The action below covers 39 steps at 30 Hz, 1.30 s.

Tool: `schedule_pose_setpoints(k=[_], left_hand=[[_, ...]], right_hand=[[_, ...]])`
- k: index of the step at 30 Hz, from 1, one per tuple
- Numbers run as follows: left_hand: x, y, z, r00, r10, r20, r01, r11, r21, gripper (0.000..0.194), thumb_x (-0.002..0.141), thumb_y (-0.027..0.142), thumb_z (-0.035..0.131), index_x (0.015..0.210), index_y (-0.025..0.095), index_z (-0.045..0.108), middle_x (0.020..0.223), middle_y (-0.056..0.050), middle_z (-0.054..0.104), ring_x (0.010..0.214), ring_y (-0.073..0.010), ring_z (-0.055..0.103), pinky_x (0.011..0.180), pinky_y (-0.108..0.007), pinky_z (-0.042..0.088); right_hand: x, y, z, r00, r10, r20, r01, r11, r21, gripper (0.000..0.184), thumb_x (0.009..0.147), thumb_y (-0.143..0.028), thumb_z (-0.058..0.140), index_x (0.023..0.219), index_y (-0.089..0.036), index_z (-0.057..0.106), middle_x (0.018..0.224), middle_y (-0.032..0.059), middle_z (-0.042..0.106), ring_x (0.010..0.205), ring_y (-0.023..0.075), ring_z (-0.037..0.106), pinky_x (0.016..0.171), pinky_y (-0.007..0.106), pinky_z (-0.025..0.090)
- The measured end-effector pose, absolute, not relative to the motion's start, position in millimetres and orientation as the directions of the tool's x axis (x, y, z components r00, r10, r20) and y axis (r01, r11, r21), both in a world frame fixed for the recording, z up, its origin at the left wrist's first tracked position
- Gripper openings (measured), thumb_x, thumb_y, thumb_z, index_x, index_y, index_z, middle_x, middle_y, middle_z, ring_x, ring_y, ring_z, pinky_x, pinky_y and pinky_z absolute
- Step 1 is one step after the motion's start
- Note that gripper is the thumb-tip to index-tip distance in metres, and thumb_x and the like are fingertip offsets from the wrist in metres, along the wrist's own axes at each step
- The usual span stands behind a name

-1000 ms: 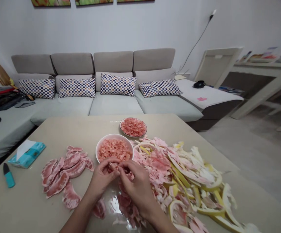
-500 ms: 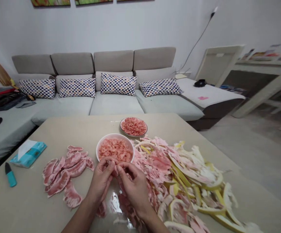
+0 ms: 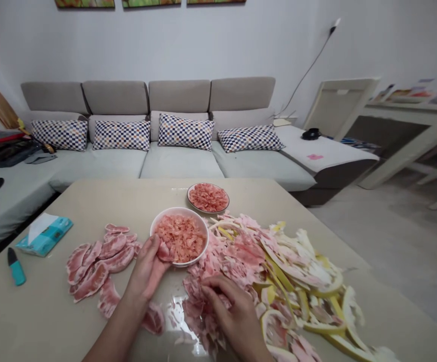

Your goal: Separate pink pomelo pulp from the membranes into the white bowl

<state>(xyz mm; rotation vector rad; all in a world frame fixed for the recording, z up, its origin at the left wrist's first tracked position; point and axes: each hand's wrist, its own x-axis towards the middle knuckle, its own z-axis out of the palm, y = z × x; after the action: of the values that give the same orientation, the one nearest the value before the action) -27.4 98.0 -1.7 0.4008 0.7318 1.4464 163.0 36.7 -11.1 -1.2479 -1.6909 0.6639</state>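
My left hand [image 3: 147, 274] pinches a piece of pink pomelo segment [image 3: 164, 251] at the near-left rim of a white bowl [image 3: 188, 263]. Loose pomelo pulp [image 3: 182, 234] fills that bowl. My right hand [image 3: 237, 312] is over the near part of a heap of torn pomelo membrane [image 3: 199, 306], its thumb and forefinger closed together. Whatever lies between those fingertips is too small to make out. Several pomelo segments [image 3: 90, 282] lie left of my left hand, and another segment [image 3: 153, 319] rests beside my left forearm.
Yellow-white pomelo rind [image 3: 333, 327] spreads over the table's right side. Behind the bowl stands a dark-rimmed plate [image 3: 227, 203] of pulp. At left are a tissue pack [image 3: 48, 237] and a small knife [image 3: 16, 269] with a turquoise handle. A sofa [image 3: 180, 161] stands beyond the table.
My hands have parted from their joint hold before the bowl. The left moved slightly left and up with the pomelo piece; the right moved right and down to the membrane heap.
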Motion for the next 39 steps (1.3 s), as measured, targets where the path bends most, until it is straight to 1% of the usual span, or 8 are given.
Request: schedule_pose_setpoints(k=[6, 11, 16, 23, 27, 30, 33, 39], left_hand=[[-35, 102, -7, -0.023, 0.923, -0.385, -0.809, 0.209, 0.550, 0.020, 0.077, 0.033, 0.072, 0.084, 0.021, 0.057, 0.080, 0.000, 0.066, 0.073, -0.0134, 0.065, 0.073, -0.029, 0.054], [-27, 96, 5, 0.060, 0.933, -0.355, -0.829, 0.244, 0.503, 0.013, 0.087, 0.032, 0.058, 0.090, 0.020, 0.061, 0.101, -0.005, 0.067, 0.093, -0.0174, 0.065, 0.086, -0.039, 0.052], [-21, 87, 8, 0.076, 0.976, -0.206, -0.742, 0.193, 0.642, 0.016, 0.076, 0.018, 0.069, 0.092, 0.018, 0.065, 0.099, -0.005, 0.066, 0.097, -0.0176, 0.062, 0.089, -0.035, 0.050], [-19, 84, 8, 0.055, 0.995, -0.082, -0.391, 0.097, 0.915, 0.046, 0.072, 0.030, 0.075, 0.115, 0.019, 0.062, 0.108, -0.008, 0.066, 0.092, -0.0176, 0.063, 0.077, -0.025, 0.049], [-21, 86, 8, 0.048, 0.998, -0.033, -0.314, 0.046, 0.948, 0.043, 0.070, 0.030, 0.076, 0.109, 0.020, 0.060, 0.100, -0.007, 0.067, 0.087, -0.0179, 0.064, 0.077, -0.027, 0.049], [-21, 86, 5, 0.059, 0.998, -0.013, -0.307, 0.031, 0.951, 0.033, 0.070, 0.027, 0.076, 0.096, 0.021, 0.056, 0.089, -0.004, 0.067, 0.083, -0.0162, 0.064, 0.076, -0.026, 0.048], [-21, 86, 4, 0.086, 0.996, -0.014, -0.285, 0.038, 0.958, 0.027, 0.072, 0.027, 0.074, 0.090, 0.020, 0.055, 0.087, -0.003, 0.066, 0.086, -0.0168, 0.064, 0.077, -0.026, 0.047], [-23, 89, 1, 0.113, 0.994, 0.001, -0.279, 0.031, 0.960, 0.027, 0.073, 0.028, 0.074, 0.091, 0.019, 0.056, 0.087, -0.002, 0.065, 0.083, -0.0170, 0.064, 0.076, -0.027, 0.048]], right_hand=[[208, 27, -30, -0.255, 0.821, 0.510, 0.662, 0.533, -0.527, 0.029, 0.085, -0.016, 0.052, 0.107, -0.024, 0.069, 0.106, 0.0098, 0.072, 0.097, 0.0249, 0.068, 0.080, 0.035, 0.056], [213, 30, -33, -0.265, 0.847, 0.461, 0.781, 0.469, -0.413, 0.019, 0.087, -0.026, 0.055, 0.080, -0.024, 0.073, 0.105, 0.0113, 0.071, 0.094, 0.0281, 0.067, 0.078, 0.041, 0.055], [197, 40, -18, -0.277, 0.856, 0.437, 0.751, 0.477, -0.457, 0.020, 0.088, -0.021, 0.052, 0.093, -0.024, 0.071, 0.101, 0.0101, 0.070, 0.092, 0.0251, 0.066, 0.076, 0.038, 0.054], [175, 62, 20, -0.279, 0.890, 0.361, 0.670, 0.450, -0.591, 0.014, 0.089, -0.021, 0.052, 0.089, -0.021, 0.066, 0.093, 0.0078, 0.068, 0.087, 0.0215, 0.063, 0.077, 0.034, 0.050], [176, 76, 33, -0.249, 0.925, 0.285, 0.673, 0.377, -0.636, 0.019, 0.083, -0.030, 0.063, 0.067, -0.019, 0.060, 0.065, 0.0017, 0.063, 0.061, 0.0171, 0.057, 0.058, 0.028, 0.044], [172, 85, 35, -0.270, 0.927, 0.260, 0.562, 0.371, -0.739, 0.016, 0.077, -0.032, 0.071, 0.086, -0.020, 0.066, 0.080, 0.0025, 0.066, 0.068, 0.0164, 0.059, 0.060, 0.027, 0.046], [164, 96, 32, -0.332, 0.904, 0.270, 0.397, 0.393, -0.829, 0.043, 0.074, -0.032, 0.074, 0.114, -0.025, 0.062, 0.108, 0.0052, 0.066, 0.082, 0.0169, 0.063, 0.068, 0.028, 0.050], [146, 116, 26, -0.344, 0.904, 0.253, 0.330, 0.369, -0.869, 0.029, 0.074, -0.033, 0.075, 0.100, -0.021, 0.070, 0.095, 0.0041, 0.070, 0.087, 0.0187, 0.064, 0.077, 0.032, 0.051]])
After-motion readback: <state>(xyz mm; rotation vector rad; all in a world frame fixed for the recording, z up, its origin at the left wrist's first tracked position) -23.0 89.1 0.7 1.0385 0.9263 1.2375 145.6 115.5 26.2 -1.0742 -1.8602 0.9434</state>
